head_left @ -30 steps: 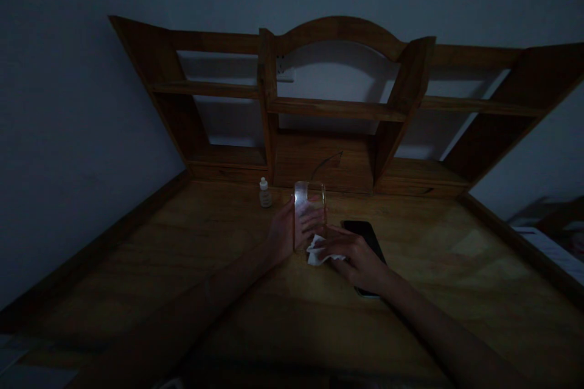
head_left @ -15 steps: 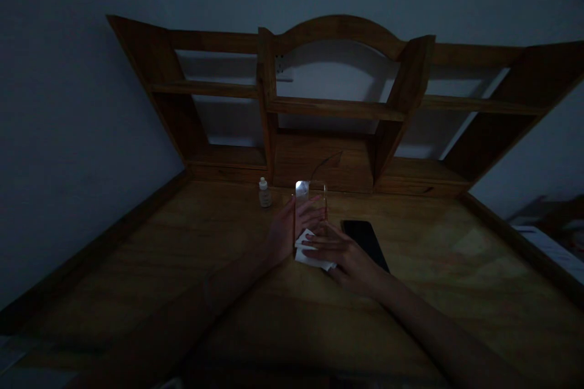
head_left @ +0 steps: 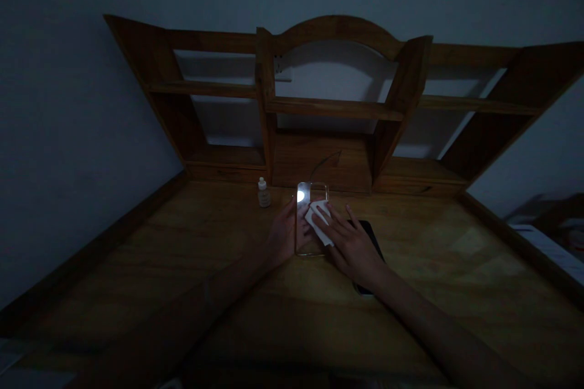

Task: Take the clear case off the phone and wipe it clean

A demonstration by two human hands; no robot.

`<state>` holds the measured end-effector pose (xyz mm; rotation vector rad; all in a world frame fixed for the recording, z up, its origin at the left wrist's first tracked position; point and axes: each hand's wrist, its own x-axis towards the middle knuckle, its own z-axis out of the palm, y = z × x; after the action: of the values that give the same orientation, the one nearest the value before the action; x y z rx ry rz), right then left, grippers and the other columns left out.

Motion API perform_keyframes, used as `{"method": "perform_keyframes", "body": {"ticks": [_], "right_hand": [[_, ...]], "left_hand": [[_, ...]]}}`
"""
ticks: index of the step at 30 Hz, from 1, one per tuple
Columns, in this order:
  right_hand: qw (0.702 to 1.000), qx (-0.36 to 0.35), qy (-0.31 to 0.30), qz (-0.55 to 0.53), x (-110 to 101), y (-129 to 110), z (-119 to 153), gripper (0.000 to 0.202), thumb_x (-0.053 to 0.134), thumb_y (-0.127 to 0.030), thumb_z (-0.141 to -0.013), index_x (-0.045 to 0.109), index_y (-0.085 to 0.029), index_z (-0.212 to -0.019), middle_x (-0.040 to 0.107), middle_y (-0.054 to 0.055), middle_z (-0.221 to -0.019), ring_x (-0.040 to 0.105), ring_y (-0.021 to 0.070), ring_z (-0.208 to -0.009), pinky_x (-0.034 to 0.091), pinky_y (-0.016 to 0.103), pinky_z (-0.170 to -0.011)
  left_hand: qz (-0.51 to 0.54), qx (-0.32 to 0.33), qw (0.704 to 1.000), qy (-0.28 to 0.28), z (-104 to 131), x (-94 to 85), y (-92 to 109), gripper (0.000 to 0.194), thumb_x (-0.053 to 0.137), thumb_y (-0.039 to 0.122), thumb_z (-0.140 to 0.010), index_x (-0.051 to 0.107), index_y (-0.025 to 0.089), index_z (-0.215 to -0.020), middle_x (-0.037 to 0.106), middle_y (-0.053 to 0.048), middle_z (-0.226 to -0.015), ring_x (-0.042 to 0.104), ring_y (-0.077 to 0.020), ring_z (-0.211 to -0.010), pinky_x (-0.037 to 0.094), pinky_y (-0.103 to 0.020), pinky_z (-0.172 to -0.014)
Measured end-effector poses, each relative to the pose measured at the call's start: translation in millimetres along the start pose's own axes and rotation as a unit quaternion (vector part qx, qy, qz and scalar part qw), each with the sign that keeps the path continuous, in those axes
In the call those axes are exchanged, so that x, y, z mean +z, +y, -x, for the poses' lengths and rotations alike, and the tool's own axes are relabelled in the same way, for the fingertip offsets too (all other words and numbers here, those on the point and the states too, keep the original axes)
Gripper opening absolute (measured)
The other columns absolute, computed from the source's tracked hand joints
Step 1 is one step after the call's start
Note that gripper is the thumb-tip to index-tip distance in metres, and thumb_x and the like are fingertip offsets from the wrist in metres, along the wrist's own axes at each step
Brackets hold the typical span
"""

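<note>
A clear phone case [head_left: 303,194] with a bright reflection near its top left is held up above the desk by my left hand [head_left: 283,234], whose fingers show through it from behind. My right hand [head_left: 349,242] presses a folded white tissue [head_left: 320,228] against the front of the case, at its middle and right. Partly covered by the right hand and wrist, a black phone [head_left: 371,238] lies on the desk. To the left of the case a small white-capped bottle [head_left: 264,196] stands upright.
The wooden desk [head_left: 255,322] has a raised edge at left and right. Behind it rises a wooden shelf unit [head_left: 335,107] against the wall, with a thin dark cable on its lower panel. A socket [head_left: 281,70] shows through it. White papers [head_left: 547,250] lie at far right.
My right hand has moved up the case with the tissue, from its lower end to its middle. More of the phone's lower end shows. My left hand has hardly moved.
</note>
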<state>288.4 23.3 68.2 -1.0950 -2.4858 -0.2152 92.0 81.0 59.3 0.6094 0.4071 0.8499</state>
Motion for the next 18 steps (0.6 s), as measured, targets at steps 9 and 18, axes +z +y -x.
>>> {"method": "perform_keyframes", "body": {"ticks": [9,18], "right_hand": [[0.997,-0.022,0.073,0.007,0,-4,0,0.05,0.052,-0.019,-0.098,0.052,-0.016,-0.148,0.055,0.015,-0.15,0.048,0.0269,-0.144,0.024,0.06,-0.126],[0.994,-0.071,0.078,-0.019,0,-9,0,0.034,0.052,-0.019,-0.099,0.067,-0.016,-0.129,0.073,0.012,-0.127,0.065,0.0223,-0.127,0.034,0.052,-0.125]], "left_hand": [[0.025,-0.007,1.0,0.004,2,5.6,0,0.056,0.035,0.052,-0.103,0.063,0.013,-0.132,0.069,-0.014,-0.108,0.066,-0.0212,-0.086,0.052,-0.034,-0.083],[0.047,-0.006,0.997,-0.068,-12,-12.9,-6,0.055,0.04,0.055,-0.101,0.058,0.016,-0.135,0.067,-0.014,-0.114,0.065,-0.0235,-0.086,0.051,-0.035,-0.077]]}}
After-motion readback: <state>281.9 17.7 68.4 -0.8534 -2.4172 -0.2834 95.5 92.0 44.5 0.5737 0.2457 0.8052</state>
